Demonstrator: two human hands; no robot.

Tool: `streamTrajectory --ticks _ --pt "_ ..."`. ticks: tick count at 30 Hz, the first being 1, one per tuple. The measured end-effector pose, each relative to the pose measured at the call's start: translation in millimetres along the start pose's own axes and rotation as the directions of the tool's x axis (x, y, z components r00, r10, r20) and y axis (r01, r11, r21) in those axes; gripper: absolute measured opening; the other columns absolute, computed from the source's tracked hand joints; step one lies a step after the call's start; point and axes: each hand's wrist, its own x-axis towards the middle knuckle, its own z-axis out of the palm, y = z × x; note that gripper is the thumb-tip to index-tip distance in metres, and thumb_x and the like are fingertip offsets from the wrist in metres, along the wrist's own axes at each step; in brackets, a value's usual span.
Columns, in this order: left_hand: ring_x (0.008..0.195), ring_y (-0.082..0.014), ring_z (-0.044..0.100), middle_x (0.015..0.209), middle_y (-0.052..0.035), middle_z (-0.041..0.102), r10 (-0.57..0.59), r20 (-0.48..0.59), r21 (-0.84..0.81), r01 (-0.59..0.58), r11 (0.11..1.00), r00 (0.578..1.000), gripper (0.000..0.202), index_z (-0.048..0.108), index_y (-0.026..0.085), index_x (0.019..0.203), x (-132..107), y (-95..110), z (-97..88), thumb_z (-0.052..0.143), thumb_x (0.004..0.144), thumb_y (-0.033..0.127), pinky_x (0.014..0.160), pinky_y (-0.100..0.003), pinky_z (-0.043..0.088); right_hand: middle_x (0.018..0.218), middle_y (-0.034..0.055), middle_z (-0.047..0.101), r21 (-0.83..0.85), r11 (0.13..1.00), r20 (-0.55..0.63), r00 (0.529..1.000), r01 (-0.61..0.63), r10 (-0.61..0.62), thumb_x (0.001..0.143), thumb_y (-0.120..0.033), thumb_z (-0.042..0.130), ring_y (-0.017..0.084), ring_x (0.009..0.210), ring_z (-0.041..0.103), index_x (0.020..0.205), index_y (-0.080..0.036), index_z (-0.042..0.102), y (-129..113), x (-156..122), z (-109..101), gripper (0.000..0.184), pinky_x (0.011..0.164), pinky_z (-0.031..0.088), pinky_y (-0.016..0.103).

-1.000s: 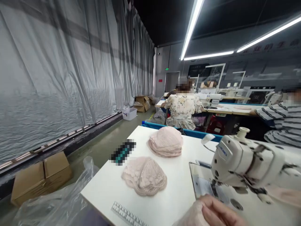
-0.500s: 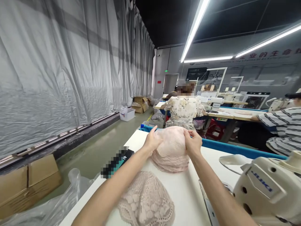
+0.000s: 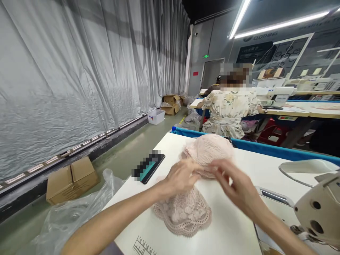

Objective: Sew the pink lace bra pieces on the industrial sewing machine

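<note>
A rounded stack of pale pink fabric cups sits towards the far end of the white table. Closer to me lies a beige-pink lace piece with a scalloped, openwork edge. My left hand is over the upper end of the lace, its fingers bent and blurred; whether it grips anything is hidden. Just right of it, my right hand is at the stack's front edge, thumb and curved fingers apart, with no held thing visible. The fingertips of both hands are close together.
A sewing machine stands at the right. A black-and-green item lies near the table's left edge. Blue cloth runs along the far edge. On the floor at left are a cardboard box and clear plastic. A person sits ahead.
Both hands have left the sides of the pink stack and come nearer me, drawing together above the lace piece. The view has turned right and downward.
</note>
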Motion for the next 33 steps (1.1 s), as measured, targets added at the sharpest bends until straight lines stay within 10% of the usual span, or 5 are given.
streamTrajectory --ticks 4,8,21,29,33 --pt "0.073 -0.0176 0.056 0.074 0.0008 0.061 0.003 0.203 -0.013 0.0 1.0 0.979 0.025 0.067 0.019 0.092 -51 2 14.7 0.068 0.069 0.028 0.069 -0.026 0.042 0.089 0.0006 0.06 0.065 0.991 0.3 0.945 0.118 -0.132 0.093 -0.028 0.042 0.011 0.058 0.057 0.092 -0.026 0.056 -16 -69 1 0.014 0.053 0.046 0.022" --pt "0.073 -0.0174 0.053 0.067 0.0002 0.058 -0.079 0.166 -0.051 0.088 0.995 0.983 0.01 0.06 0.017 0.064 -58 -3 27.9 0.055 0.067 0.009 0.075 -0.029 0.039 0.087 0.001 0.057 -0.001 0.999 0.354 0.935 0.037 -0.034 0.096 -0.028 0.032 0.013 0.061 0.058 0.091 -0.026 0.048 -9 -95 8 0.016 0.059 0.048 0.026" --pt "0.05 -0.0067 0.043 0.06 0.004 0.049 -0.347 0.158 -0.635 0.364 0.682 0.924 0.021 0.056 0.014 0.078 -54 -27 18.9 0.061 0.075 0.034 0.045 -0.018 0.029 0.078 -0.002 0.058 -0.34 0.893 0.419 0.898 0.293 -0.135 0.094 -0.026 0.037 0.016 0.056 0.063 0.101 -0.029 0.05 -10 -89 24 0.016 0.046 0.039 0.023" --pt "0.047 -0.0051 0.042 0.057 0.0061 0.046 -0.374 0.228 -0.781 0.398 0.481 0.899 0.036 0.05 0.015 0.075 -53 -33 21.1 0.07 0.07 0.044 0.042 -0.016 0.03 0.087 0.0017 0.058 -0.447 0.756 0.445 0.852 0.478 -0.276 0.067 0.007 0.027 0.012 0.043 0.051 0.106 -0.034 0.054 -17 -69 15 0.062 0.04 0.022 0.022" --pt "0.042 -0.005 0.04 0.055 0.0068 0.046 -0.39 0.259 -0.805 0.421 0.419 0.884 0.029 0.051 0.016 0.076 -51 -37 24.5 0.069 0.074 0.038 0.039 -0.016 0.029 0.096 0.0028 0.062 -0.371 0.748 0.521 0.79 0.55 -0.323 0.07 0.005 0.028 0.014 0.049 0.056 0.09 -0.027 0.054 -21 -61 16 0.045 0.042 0.035 0.022"
